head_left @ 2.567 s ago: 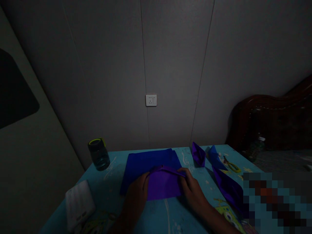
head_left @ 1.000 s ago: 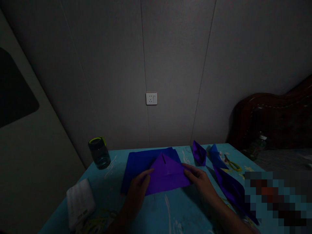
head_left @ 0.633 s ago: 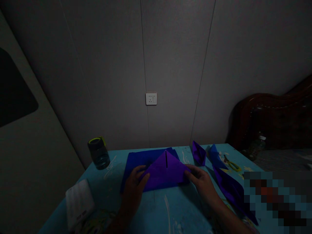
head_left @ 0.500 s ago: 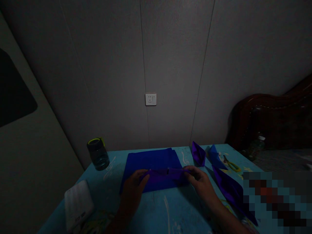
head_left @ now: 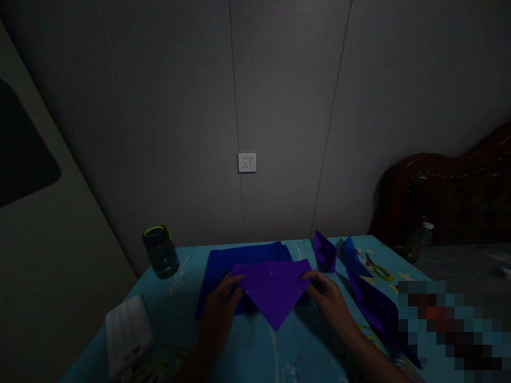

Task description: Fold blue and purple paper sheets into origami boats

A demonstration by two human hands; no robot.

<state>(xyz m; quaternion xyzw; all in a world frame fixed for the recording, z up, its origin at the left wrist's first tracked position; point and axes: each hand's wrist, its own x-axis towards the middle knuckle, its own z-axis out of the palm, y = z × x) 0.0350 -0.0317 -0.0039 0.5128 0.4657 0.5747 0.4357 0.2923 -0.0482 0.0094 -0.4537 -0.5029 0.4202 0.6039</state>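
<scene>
A: Left hand (head_left: 221, 304) and right hand (head_left: 329, 299) each pinch an upper corner of the purple paper (head_left: 273, 290). It sits mid-tabletop (head_left: 255, 354), point toward the near edge.
B: Keep both corners level, I'd judge. Surroundings?
A: Blue sheets (head_left: 221, 261) beneath; jar (head_left: 160, 252) far-left corner; folded boats (head_left: 325, 251) and scissors (head_left: 378, 271) far right. Nothing blocks the hands.
</scene>
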